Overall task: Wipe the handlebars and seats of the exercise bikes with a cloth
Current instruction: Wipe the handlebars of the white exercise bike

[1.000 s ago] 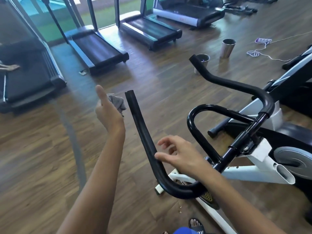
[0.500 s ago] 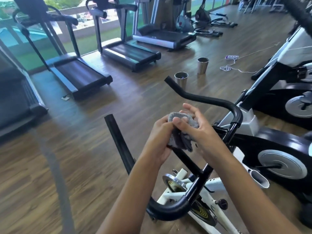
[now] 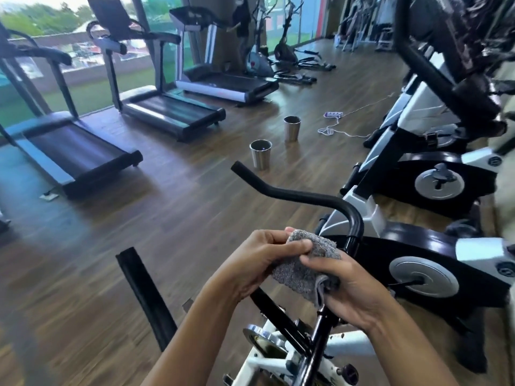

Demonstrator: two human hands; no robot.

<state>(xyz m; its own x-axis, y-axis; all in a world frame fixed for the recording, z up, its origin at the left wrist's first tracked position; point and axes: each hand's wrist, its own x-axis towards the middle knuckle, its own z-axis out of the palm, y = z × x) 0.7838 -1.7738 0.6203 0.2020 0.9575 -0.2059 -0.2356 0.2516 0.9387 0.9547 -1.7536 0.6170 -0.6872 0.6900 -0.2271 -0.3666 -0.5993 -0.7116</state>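
Note:
A grey cloth [image 3: 305, 270] is held between both hands just above the middle of a white exercise bike's black handlebars [image 3: 303, 196]. My left hand [image 3: 259, 260] pinches its upper left edge with thumb and fingers. My right hand [image 3: 351, 285] grips its lower right part, fingers curled round the fabric. The handlebar's left prong [image 3: 145, 293] sticks out at lower left; the right prong rises toward the floor's middle. The bike's white frame [image 3: 342, 344] shows below the hands. No seat is in view.
Two steel cups [image 3: 260, 154] [image 3: 292, 129] stand on the wooden floor ahead. A white power strip [image 3: 333, 115] with its cord lies beyond. More exercise bikes [image 3: 434, 174] stand to the right, several treadmills [image 3: 172, 112] along the windows at left.
My left hand brought the cloth from the left prong tip to the handlebar's middle, where my right hand took hold too. The view has tilted up toward the room.

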